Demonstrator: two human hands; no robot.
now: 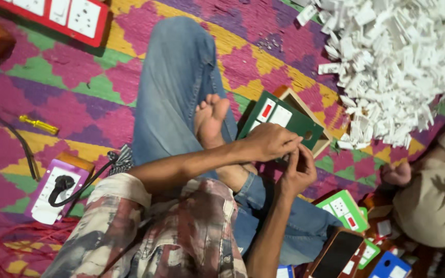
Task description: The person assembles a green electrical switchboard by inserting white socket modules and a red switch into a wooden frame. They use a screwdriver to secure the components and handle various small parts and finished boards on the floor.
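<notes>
At the left edge of the patterned mat [78, 98] we see a yellow screwdriver [38, 124] and, below it, a purple switch board [55, 190] with a black plug [64, 183] pushed in it. A red board [63, 15] lies at the top left corner.

In the middle, over our jeans and bare foot [211, 121], our left hand [269, 142] rests on the lower edge of the dark green switch board [284, 119]. This board sits on a small wooden box [305, 110] just beside the foot. Our right hand [298, 172] comes from below, and its fingers meet the left fingers in a narrow pinch. What small piece they hold between them, we cannot tell.

We judge the green board as light and stiff, a thin plate with smooth face, maybe a little slippery. It is better to hold it by the edges, not by the white switches.

At the top right lies a big heap of white plastic parts [403, 62]. Near the bottom right are a light green board [342, 208], a phone [337, 253] and another person's foot [396, 174].
</notes>
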